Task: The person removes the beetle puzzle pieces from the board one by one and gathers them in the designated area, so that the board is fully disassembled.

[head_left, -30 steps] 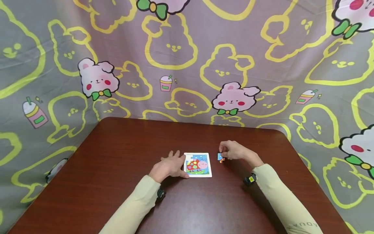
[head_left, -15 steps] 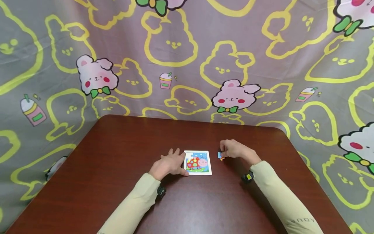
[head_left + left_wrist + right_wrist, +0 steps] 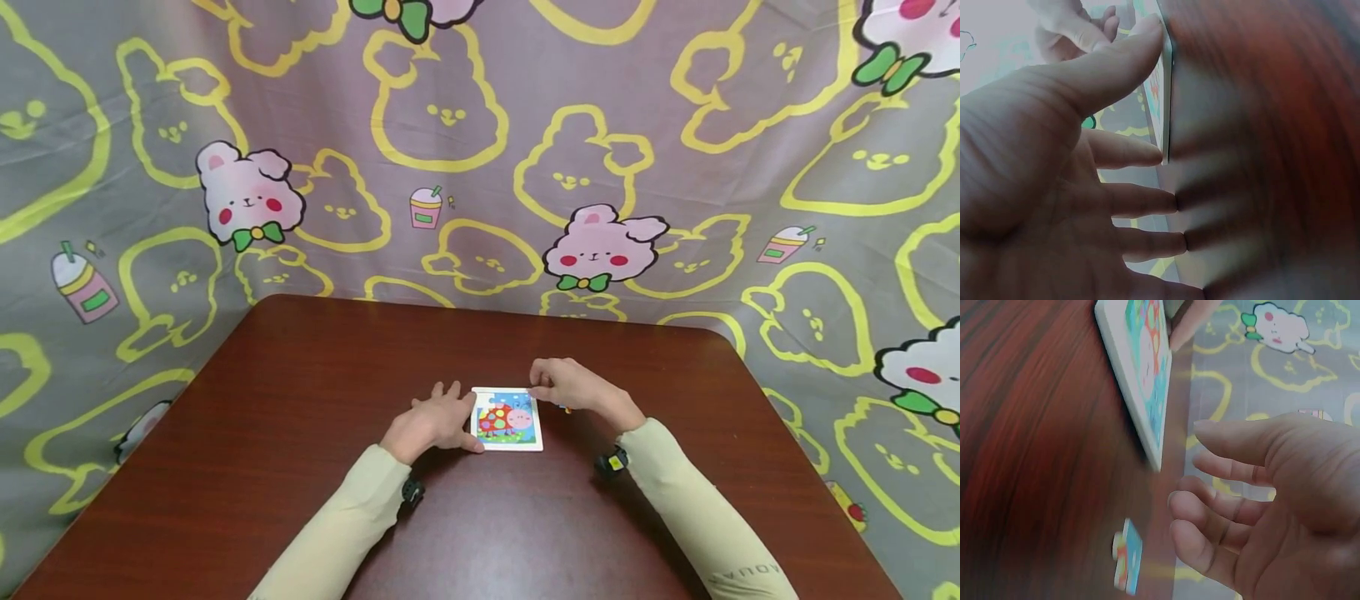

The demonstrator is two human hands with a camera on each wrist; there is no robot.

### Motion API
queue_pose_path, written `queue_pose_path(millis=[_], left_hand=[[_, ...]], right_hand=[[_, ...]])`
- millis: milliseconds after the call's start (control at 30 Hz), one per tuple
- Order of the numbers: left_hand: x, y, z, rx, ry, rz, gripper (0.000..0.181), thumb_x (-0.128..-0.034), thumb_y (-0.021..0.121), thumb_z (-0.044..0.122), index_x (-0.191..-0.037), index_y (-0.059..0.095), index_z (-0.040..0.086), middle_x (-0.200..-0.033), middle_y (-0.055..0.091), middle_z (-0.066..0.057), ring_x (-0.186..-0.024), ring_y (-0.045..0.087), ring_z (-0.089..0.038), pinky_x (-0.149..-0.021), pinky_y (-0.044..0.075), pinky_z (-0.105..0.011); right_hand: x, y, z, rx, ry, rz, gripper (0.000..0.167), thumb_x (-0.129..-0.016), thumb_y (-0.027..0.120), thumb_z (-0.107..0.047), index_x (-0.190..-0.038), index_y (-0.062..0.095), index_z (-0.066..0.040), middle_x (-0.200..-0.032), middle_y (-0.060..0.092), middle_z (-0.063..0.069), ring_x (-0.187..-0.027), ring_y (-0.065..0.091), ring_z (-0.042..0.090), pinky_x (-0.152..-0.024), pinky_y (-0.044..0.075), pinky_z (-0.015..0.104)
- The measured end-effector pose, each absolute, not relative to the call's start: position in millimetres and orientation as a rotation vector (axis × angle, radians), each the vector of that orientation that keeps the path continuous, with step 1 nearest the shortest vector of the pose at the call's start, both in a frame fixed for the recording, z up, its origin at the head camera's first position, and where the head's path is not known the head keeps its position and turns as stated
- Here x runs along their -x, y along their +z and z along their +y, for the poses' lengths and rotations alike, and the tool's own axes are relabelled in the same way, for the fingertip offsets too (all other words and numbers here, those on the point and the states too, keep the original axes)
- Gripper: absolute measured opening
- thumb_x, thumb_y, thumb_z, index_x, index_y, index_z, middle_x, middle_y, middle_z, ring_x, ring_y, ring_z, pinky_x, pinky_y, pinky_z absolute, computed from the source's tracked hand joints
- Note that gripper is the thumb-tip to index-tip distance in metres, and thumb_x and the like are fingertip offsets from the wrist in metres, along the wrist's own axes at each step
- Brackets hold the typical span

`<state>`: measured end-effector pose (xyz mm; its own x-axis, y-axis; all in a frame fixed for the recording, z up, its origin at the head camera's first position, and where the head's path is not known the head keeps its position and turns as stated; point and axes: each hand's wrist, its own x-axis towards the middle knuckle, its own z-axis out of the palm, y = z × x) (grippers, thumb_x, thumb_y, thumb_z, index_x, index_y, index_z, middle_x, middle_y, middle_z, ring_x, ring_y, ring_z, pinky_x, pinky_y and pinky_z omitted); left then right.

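A square puzzle with a white frame lies on the table, showing a red spotted ladybug on blue and green. A white gap shows in its upper left. My left hand spreads its fingers along the puzzle's left side, thumb and index finger touching the edge. Over the puzzle's upper right corner hovers my right hand, fingers loosely curled. In the right wrist view nothing shows between its thumb and fingers. Below that hand a blue and orange puzzle piece lies on the table, mostly hidden in the head view.
The dark reddish-brown table extends around the puzzle on all sides. A grey curtain printed with yellow outlines and bunnies hangs behind and beside it. Dark straps with small devices sit at both wrists.
My right hand has left the puzzle piece on the table and moved left to the puzzle's upper right corner. My left hand has stayed at the puzzle's left edge.
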<state>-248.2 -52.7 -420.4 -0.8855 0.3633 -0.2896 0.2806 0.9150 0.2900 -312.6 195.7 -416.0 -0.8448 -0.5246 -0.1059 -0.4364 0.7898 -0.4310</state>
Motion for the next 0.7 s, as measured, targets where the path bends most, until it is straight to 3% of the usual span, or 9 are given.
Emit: queue_pose_path(millis=[300,700], left_hand=[[249,-422,-53,-0.467,0.332,2.721,0.091,-0.0819,0.074,0.053,-0.153,0.034,0.011,-0.16,0.025,-0.023,-0.147,0.019,-0.048,-0.105,0.028,-0.075],[249,-421,-54,-0.481,0.366,2.731,0.091,-0.0804,0.076,0.052,-0.152,0.037,0.011,-0.159,0.027,-0.025,-0.146,0.02,-0.05,-0.104,0.027,-0.076]], right_hand=[[311,-422,168,0.751,-0.525,2.751,0.023,-0.088,0.074,-0.02,-0.109,0.067,-0.013,-0.086,0.061,-0.001,-0.077,0.055,0.014,-0.067,0.047,0.027],[304,-426,151,0.797,-0.47,2.738,0.03,-0.085,0.077,-0.018,-0.113,0.068,-0.011,-0.094,0.062,0.004,-0.082,0.054,0.015,-0.072,0.048,0.03]])
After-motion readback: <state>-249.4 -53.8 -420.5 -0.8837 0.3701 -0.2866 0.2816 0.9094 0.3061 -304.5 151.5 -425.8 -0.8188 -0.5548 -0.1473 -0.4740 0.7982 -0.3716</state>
